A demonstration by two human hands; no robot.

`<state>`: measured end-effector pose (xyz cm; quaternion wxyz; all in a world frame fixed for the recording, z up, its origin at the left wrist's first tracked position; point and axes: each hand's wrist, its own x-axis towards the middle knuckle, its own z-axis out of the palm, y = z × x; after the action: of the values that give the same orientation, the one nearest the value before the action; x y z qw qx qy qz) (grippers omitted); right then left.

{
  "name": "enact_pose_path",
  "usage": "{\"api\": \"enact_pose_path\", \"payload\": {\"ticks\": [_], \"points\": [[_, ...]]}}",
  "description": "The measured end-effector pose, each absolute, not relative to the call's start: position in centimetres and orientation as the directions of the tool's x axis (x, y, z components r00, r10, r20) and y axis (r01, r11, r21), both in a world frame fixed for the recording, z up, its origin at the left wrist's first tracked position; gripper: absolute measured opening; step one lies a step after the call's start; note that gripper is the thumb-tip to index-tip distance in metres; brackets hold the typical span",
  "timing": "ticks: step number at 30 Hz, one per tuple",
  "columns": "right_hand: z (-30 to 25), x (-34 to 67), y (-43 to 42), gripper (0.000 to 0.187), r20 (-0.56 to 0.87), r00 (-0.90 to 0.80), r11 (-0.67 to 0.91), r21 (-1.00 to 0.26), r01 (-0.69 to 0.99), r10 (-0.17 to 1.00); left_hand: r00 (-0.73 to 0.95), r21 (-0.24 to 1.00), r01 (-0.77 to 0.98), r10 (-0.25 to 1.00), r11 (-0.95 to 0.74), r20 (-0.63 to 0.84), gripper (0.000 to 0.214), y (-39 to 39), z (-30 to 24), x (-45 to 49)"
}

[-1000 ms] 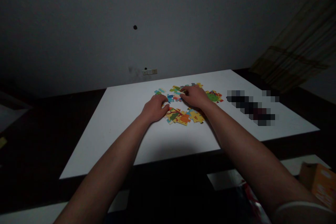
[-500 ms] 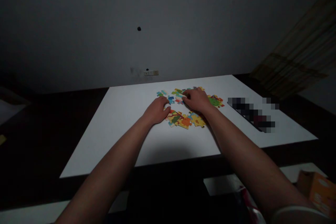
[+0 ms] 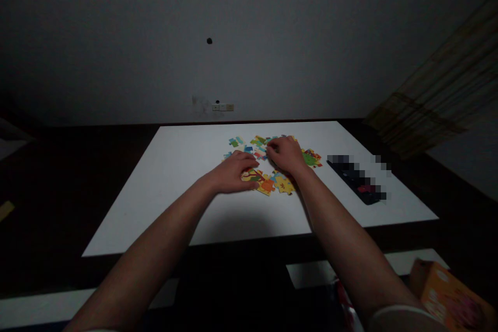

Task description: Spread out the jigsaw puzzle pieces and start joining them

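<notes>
My left hand [image 3: 235, 171] rests over the left side of the jigsaw puzzle, thumb and fingers spread apart around a joined section with a tree and an orange shape [image 3: 267, 187]. My right hand [image 3: 287, 154] has its fingers curled together at the puzzle's upper middle, by a pale piece with teal and red [image 3: 260, 151]. What sits between its fingertips is mostly hidden. Yellow joined pieces [image 3: 285, 183] lie below the right hand, and a green section [image 3: 311, 157] shows to its right. Loose blue and green pieces [image 3: 235, 142] lie beyond my left hand.
The puzzle lies on a white tabletop [image 3: 155, 197]. A dark, partly blurred flat object [image 3: 352, 179] lies on the right side. Below the table's near edge, an orange box [image 3: 447, 295] stands at the lower right. Beyond the table is a grey wall [image 3: 272, 62] with sockets.
My left hand has shifted nearer and turned, its thumb now farther from its fingers and over the tree section. My right hand stays at the upper pieces. The whole view has moved slightly.
</notes>
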<state>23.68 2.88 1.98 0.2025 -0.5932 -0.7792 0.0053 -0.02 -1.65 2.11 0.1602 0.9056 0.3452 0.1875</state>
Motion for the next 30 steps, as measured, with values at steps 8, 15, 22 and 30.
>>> {"api": "enact_pose_path", "payload": {"ticks": [8,15,22,30], "points": [[1.6,23.5,2.9,0.024,0.3,-0.238,0.329,-0.303,0.895,0.924,0.711,0.495,0.562,0.693,-0.662,0.119,0.042,-2.6,2.8,0.4],[3.6,23.2,2.0,0.025,0.286,-0.307,0.406,-0.409,0.817,0.908,0.685,0.508,0.529,0.695,-0.68,0.217,0.043,-2.6,2.7,0.0],[6.0,22.8,-2.4,0.041,-0.035,-0.556,0.434,-0.584,0.686,0.831,0.566,0.578,0.64,0.819,-0.506,0.09,0.04,-3.9,4.4,0.4],[3.5,25.3,-8.5,0.033,0.237,-0.322,0.399,-0.562,0.724,0.917,0.451,0.648,0.662,0.891,-0.376,0.056,0.034,-4.2,7.1,-0.8]]}}
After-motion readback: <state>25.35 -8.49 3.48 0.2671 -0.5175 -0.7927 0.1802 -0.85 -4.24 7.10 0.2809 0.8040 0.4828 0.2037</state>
